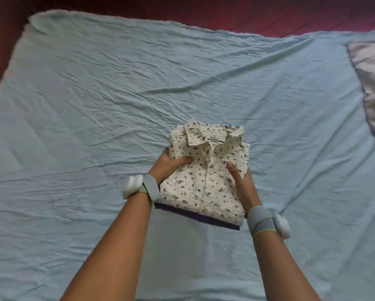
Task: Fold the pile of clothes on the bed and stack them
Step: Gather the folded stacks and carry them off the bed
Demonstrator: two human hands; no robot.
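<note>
A folded cream shirt with a dark leaf print (206, 170) lies collar-away on top of a folded dark purple garment (217, 221), whose edge shows beneath it. Both are in the middle of the bed. My left hand (171, 162) grips the stack's left side, thumb on top of the shirt and fingers tucked under. My right hand (243, 181) grips the right side the same way, thumb lying across the shirt front. Whether the stack is lifted off the sheet or resting on it is not clear.
The wrinkled light blue sheet (95, 105) covers the bed all around the stack. A grey pillow (373, 83) lies at the right edge. Dark red bedding (225, 14) shows along the far edge and left corner. Both wrists wear grey bands with white sensors.
</note>
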